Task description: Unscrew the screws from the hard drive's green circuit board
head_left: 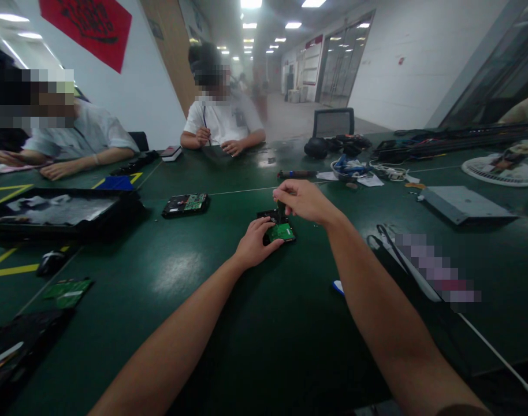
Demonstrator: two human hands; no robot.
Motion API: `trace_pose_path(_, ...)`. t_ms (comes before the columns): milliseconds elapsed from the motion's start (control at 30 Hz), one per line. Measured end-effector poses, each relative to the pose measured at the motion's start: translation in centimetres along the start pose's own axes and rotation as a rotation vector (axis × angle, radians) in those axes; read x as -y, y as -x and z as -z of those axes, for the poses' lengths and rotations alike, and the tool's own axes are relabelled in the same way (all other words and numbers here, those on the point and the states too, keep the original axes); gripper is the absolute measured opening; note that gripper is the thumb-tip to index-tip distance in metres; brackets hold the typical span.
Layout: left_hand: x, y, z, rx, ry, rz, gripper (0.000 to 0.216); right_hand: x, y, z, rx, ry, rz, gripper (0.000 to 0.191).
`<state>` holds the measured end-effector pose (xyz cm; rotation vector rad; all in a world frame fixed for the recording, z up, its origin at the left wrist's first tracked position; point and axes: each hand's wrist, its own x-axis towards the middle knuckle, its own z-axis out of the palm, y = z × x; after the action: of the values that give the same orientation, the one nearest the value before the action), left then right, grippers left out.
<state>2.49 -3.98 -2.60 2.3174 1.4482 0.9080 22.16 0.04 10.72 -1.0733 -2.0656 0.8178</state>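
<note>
A hard drive (283, 232) with a green circuit board on top lies flat on the dark green table (246, 300). My left hand (256, 240) grips it, the thumb along the near edge and the fingers over the left and far side. Above the drive, my right hand (301, 199) is closed around a dark screwdriver (282, 212) held upright, its lower end down at the board. The tip is too small to make out.
Another hard drive (186, 204) lies to the left, near a black tray (64, 211). A loose green circuit board (68, 293) is at lower left. On the right are a grey metal box (467, 203), a lanyard (398, 254) and a cable bowl (350, 167). Two people sit across the table.
</note>
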Motion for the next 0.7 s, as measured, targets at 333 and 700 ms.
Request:
trace_pose_path(333, 0.45, 0.02, -0.2, 0.009, -0.009, -0.008, 0.057, -0.03, -0.03, 0.07, 0.005, 0.001, 0.002, 0.032)
trace_pose_path(700, 0.38, 0.13, -0.1, 0.036, -0.026, -0.007, 0.06, -0.28, -0.26, -0.09, 0.0, 0.026, -0.032, 0.032)
